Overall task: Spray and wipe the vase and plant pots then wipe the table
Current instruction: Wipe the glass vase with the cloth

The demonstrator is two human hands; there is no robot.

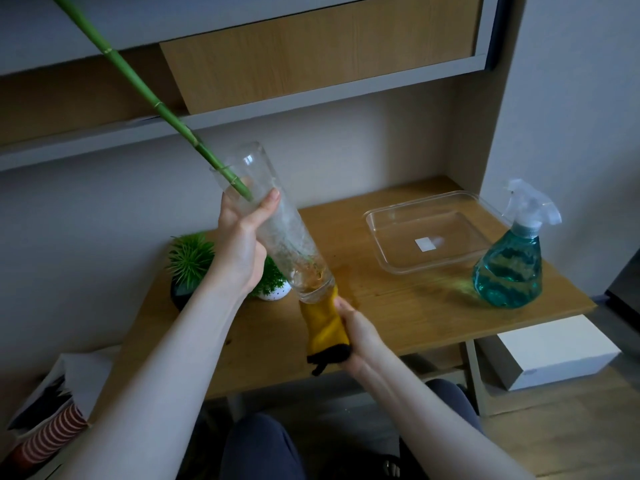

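Observation:
My left hand (242, 237) grips a tall clear glass vase (291, 244) near its mouth and holds it tilted above the wooden table (398, 323). A green bamboo stalk (152, 102) sticks out of the vase toward the upper left. My right hand (356, 332) grips a yellow cloth with a black edge (323, 327) and presses it against the vase's base. Behind my left forearm stand two small plant pots: a dark one with spiky green leaves (188, 261) and a white dotted one (273, 289).
A clear plastic tray (381, 220) lies on the table's right half, with a spray bottle of blue liquid (509, 271) beside it near the right edge. Shelves hang above. A white box (554, 351) sits on the floor at right, stacked paper cups (52, 434) at lower left.

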